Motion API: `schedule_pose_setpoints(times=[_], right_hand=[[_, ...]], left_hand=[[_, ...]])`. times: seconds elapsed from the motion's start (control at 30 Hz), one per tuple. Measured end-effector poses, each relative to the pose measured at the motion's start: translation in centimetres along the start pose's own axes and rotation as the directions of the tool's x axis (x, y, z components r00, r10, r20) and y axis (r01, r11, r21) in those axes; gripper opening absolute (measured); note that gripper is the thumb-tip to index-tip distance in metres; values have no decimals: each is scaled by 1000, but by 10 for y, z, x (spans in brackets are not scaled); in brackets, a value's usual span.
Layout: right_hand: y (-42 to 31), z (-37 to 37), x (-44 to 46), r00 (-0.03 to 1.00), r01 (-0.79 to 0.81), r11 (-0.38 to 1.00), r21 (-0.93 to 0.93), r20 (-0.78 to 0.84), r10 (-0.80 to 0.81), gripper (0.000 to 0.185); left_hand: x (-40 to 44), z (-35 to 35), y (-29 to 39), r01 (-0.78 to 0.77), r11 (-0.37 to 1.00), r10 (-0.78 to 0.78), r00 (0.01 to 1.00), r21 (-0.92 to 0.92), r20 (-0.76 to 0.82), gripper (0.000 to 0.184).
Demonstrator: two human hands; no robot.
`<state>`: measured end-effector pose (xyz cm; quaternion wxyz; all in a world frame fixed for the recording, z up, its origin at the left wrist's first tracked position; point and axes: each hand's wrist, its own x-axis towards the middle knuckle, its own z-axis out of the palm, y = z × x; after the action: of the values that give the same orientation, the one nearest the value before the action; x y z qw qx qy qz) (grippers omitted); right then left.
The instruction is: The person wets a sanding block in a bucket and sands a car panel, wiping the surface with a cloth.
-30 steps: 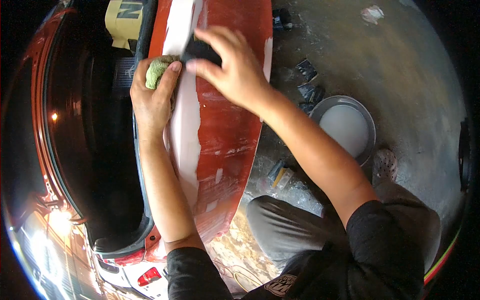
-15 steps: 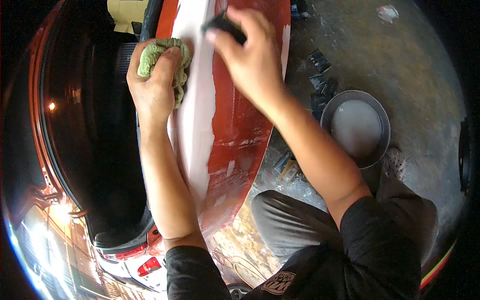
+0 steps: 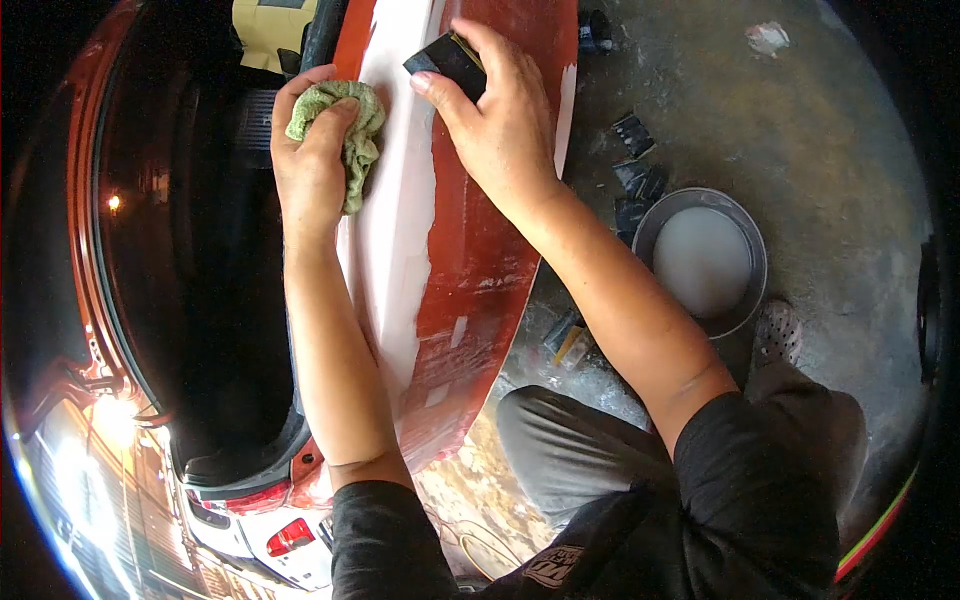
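Observation:
My left hand (image 3: pixel 310 175) is closed round a crumpled green cloth (image 3: pixel 364 150) at the edge of the car's open trunk. Fingers and thumb of my right hand (image 3: pixel 512 130) grip a dark sanding block (image 3: pixel 446 68), which looks wrapped in black sandpaper. The block lies over a red car body panel (image 3: pixel 478 225), at the border of its whitish strip (image 3: pixel 393 235). That strip runs lengthwise between my hands, with ragged edges against the red.
On the floor to the right stands a round bucket (image 3: pixel 648 218) of cloudy water. Dark sandpaper pieces (image 3: pixel 640 180) lie beside it, near my perforated shoe (image 3: pixel 778 330). The dark trunk opening (image 3: pixel 215 250) is at left. A crumpled scrap (image 3: pixel 767 40) lies farther off.
The sanding block, blurred before, now shows sharply at nearly the same spot. My left hand and the cloth appear slightly farther right, as the whole view has shifted a little.

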<state>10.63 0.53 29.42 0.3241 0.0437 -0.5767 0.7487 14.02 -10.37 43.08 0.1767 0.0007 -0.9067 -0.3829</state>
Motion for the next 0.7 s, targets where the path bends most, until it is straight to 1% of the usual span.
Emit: schedule_pose_setpoints(times=[0.07,0.1,0.2,0.23,0.27,0.33,0.37,0.4,0.43,0.47,0.5,0.53,0.6,0.63,0.67,0.7], right_hand=[[3,-1,-5,996,93,992,-84,23,-91,49],[5,-1,-12,991,133,983,-124,42,-129,50],[-23,-19,-66,985,47,994,-95,173,-30,58],[-35,-27,-98,972,47,998,-53,234,-33,60],[-41,-34,-132,954,43,999,-14,297,-37,63],[-38,-46,-163,916,110,994,5,388,-103,66],[-35,-45,-144,914,150,988,29,377,-150,63],[-28,-41,-119,924,132,991,-22,364,-115,59],[-17,-27,-87,958,147,983,-109,261,-115,52],[-5,-15,-48,984,79,986,-146,172,-54,45],[11,-7,-11,993,58,988,-144,110,-42,42],[9,-4,3,996,-9,999,-46,91,13,43],[-3,-6,-39,993,69,975,-213,109,-46,45],[-20,-16,-75,977,56,992,-116,212,-30,52],[-36,-29,-113,955,2,999,-35,298,8,60],[-41,-35,-155,947,32,999,-3,319,-29,65]], left_hand=[[-6,1,5,4,998,-4,1000,60,2,45],[-9,-4,5,2,991,-8,999,130,45,53],[-39,-22,7,79,980,-105,985,183,135,55],[-48,-29,-4,-18,973,-17,988,229,151,52],[-52,-33,-8,-170,900,99,977,401,191,50],[-57,-26,-7,-175,903,129,982,392,141,48],[-55,-26,-8,-170,929,133,982,330,131,46],[-54,-26,-10,-163,950,133,983,267,127,44],[-55,-25,-12,-149,967,125,984,205,126,42],[-55,-23,-9,-136,960,112,988,243,108,40],[-56,-21,-8,-96,964,76,993,246,91,40],[-56,-20,-7,-62,966,45,996,249,74,39],[-57,-24,-12,-92,951,68,994,297,89,35],[-54,-25,-14,-114,942,90,992,317,87,32],[-52,-23,-12,-83,957,67,995,277,68,30],[-55,-21,-8,-40,970,28,998,240,53,28]])
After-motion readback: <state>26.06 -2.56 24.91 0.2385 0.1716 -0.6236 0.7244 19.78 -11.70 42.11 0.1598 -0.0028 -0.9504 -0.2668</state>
